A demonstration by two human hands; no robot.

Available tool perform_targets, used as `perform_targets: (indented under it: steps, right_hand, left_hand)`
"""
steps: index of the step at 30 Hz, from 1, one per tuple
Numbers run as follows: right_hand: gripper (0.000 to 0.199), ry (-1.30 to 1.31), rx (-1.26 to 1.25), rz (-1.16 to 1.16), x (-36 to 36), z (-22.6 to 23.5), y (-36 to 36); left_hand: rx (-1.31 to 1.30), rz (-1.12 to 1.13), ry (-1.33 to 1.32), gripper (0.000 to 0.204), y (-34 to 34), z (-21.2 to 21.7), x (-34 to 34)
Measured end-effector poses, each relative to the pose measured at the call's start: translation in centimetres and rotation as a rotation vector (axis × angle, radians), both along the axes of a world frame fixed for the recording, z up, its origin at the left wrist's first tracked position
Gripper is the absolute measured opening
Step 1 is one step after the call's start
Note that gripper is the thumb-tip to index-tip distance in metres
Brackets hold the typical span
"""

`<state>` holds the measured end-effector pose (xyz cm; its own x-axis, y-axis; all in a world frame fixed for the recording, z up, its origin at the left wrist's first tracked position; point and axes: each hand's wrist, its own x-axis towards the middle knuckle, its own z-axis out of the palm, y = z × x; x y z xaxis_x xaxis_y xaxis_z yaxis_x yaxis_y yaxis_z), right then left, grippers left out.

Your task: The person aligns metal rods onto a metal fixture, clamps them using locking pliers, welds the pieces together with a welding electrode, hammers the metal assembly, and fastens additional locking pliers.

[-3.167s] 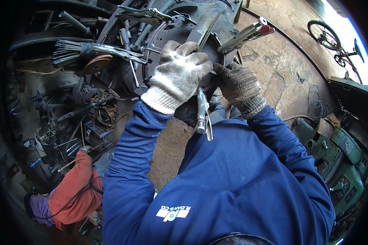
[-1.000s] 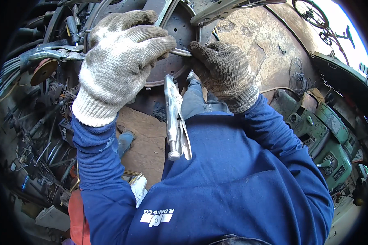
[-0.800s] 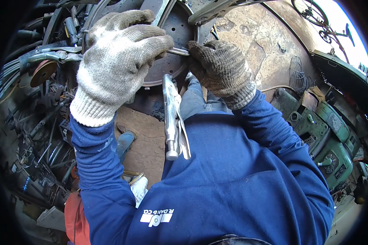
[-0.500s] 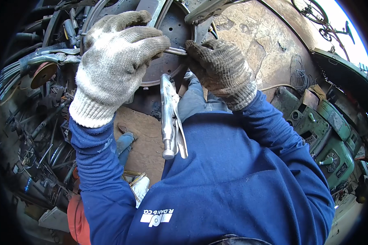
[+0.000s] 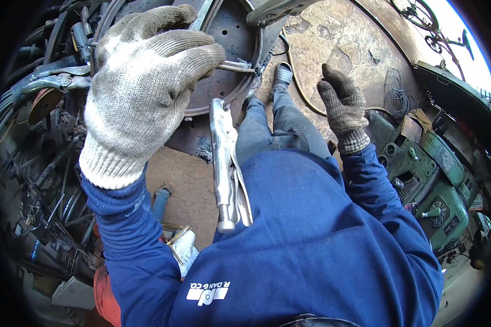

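Observation:
My left hand (image 5: 142,87), in a dirty white knit glove, is closed with its fingertips on a short, flat metal strip (image 5: 236,66). The strip's free end reaches the rim of a round dark metal plate (image 5: 232,35) with holes and a raised ring. My right hand (image 5: 343,109), gloved too, is off to the right, holding nothing, its fingers partly stretched out and apart. Locking pliers (image 5: 223,163) hang from the plate's near rim, handles toward my body. Another pair of locking pliers (image 5: 60,80) sits left of my left hand. A metal clamp arm (image 5: 281,10) crosses the plate's far right edge.
Scrap metal and rods (image 5: 54,180) are piled at the left. Green machines (image 5: 439,188) stand at the right, near a coil of wire (image 5: 396,92). A hose (image 5: 300,90) runs over the stone floor. Another person's leg (image 5: 160,203) and orange clothing (image 5: 106,297) show at lower left.
My right hand has let go of the metal strip's end and moved right, away from the plate. My left hand has shifted slightly left and nearer, still at the strip.

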<state>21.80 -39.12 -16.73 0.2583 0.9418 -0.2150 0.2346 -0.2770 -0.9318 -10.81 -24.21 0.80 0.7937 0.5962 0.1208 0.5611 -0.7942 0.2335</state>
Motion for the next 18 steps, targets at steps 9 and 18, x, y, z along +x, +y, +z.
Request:
perform_targets:
  steps: [9, 18]
  right_hand:
    - [0.033, -0.245, 0.169, 0.326, -4.5, 5.5, 3.5]
    - [0.036, -0.120, 0.193, 0.382, -6.7, 5.4, 5.1]
  left_hand:
    - [-0.002, -0.004, 0.054, 0.040, 0.0, 0.4, 0.2]
    - [0.002, -0.004, 0.088, 0.042, -0.1, 0.5, 0.2]
